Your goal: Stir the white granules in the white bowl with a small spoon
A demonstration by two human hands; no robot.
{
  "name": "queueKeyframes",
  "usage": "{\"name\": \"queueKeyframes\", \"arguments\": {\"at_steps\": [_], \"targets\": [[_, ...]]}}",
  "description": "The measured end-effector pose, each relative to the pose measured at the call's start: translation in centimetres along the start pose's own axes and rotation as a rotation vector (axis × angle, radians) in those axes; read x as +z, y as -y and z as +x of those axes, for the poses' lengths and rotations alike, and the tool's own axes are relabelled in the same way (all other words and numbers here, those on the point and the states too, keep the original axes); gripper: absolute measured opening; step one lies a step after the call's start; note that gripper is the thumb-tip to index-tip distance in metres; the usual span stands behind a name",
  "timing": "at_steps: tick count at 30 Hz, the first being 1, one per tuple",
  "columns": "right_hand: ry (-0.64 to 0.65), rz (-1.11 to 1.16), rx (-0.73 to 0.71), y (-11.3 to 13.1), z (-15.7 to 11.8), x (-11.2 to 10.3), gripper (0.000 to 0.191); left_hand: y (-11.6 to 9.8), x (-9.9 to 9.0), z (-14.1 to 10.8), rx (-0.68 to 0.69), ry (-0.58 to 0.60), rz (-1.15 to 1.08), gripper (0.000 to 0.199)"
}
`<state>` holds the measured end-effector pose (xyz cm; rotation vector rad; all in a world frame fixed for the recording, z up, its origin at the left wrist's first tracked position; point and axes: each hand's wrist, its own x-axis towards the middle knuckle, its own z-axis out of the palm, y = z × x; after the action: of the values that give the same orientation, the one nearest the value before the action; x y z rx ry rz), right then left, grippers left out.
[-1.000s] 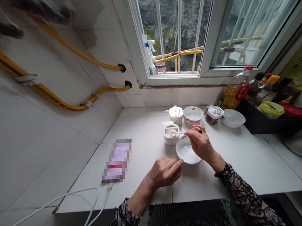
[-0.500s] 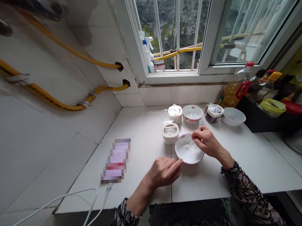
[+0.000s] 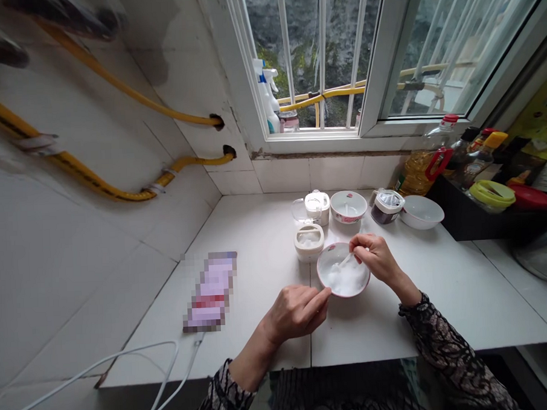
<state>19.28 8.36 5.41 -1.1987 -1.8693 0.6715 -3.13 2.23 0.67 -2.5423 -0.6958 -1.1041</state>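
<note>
A white bowl (image 3: 324, 268) with a pink rim stands on the counter in front of me, holding a white powdery or grainy substance (image 3: 349, 280). My left hand (image 3: 296, 311) pinches the bowl's near-left rim between thumb and finger. Over the bowl's far-right side, my right hand (image 3: 374, 256) is closed on the handle of a small white spoon (image 3: 346, 261), whose tip rests in the white substance. Just behind the bowl is a cream container (image 3: 309, 252) with white contents under its top.
Behind are a second container (image 3: 318, 212), a flowered bowl (image 3: 349, 214), a dark-filled jar (image 3: 386, 209) and a plain white bowl (image 3: 421, 215). An oil bottle (image 3: 419, 162) stands by a black rack (image 3: 464, 212). A phone (image 3: 210, 292) with a white cable (image 3: 172, 372) lies left.
My right hand has shifted slightly with the spoon, and more of the spoon's handle shows. My left hand stays at the bowl's rim.
</note>
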Motion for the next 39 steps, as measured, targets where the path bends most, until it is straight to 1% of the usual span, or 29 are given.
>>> {"name": "queueKeyframes", "arguments": {"at_steps": [3,8,12,15,18,22,24,26,29,32,34,37,39], "targets": [[-0.025,-0.072,-0.029,-0.3,0.0,0.2,0.018,0.0,0.0,0.0,-0.001,0.004,-0.001,0.022],[-0.009,-0.092,-0.031,-0.6,0.0,0.3,0.018,0.0,0.0,0.0,0.003,0.008,-0.005,0.022],[0.058,-0.108,-0.071,-0.3,-0.2,0.7,0.019,0.0,-0.1,0.1,0.005,-0.004,-0.006,0.021],[0.115,-0.051,-0.08,0.1,-0.3,0.9,0.019,0.0,-0.1,0.2,0.006,-0.006,-0.007,0.02],[0.144,0.077,0.003,0.4,-0.3,0.8,0.018,0.0,-0.1,0.2,0.008,0.001,-0.009,0.021],[0.14,0.39,0.231,0.2,0.1,0.4,0.012,-0.1,-0.1,0.2,0.006,-0.002,-0.011,0.021],[0.111,0.503,0.309,0.0,0.4,0.2,0.011,-0.1,-0.1,0.2,0.003,-0.002,-0.008,0.022],[0.084,0.559,0.349,-0.2,0.6,-0.1,0.01,-0.1,-0.1,0.1,0.002,0.001,-0.005,0.024],[0.052,0.588,0.372,-0.4,0.8,-0.3,0.01,0.0,-0.1,0.1,0.002,0.0,-0.009,0.026],[0.005,0.579,0.35,-0.5,1.0,-0.3,0.01,-0.1,-0.2,0.2,0.012,-0.01,-0.013,0.023],[-0.059,0.556,0.301,-0.2,1.0,-0.1,0.009,-0.1,-0.2,0.4,0.02,-0.021,-0.012,0.02],[-0.182,0.477,0.172,0.6,0.9,0.6,0.01,-0.2,-0.2,0.5,0.026,-0.026,-0.004,0.019],[-0.266,0.353,0.057,1.2,0.8,1.2,0.011,-0.2,-0.2,0.5,0.026,-0.025,0.002,0.02]]}}
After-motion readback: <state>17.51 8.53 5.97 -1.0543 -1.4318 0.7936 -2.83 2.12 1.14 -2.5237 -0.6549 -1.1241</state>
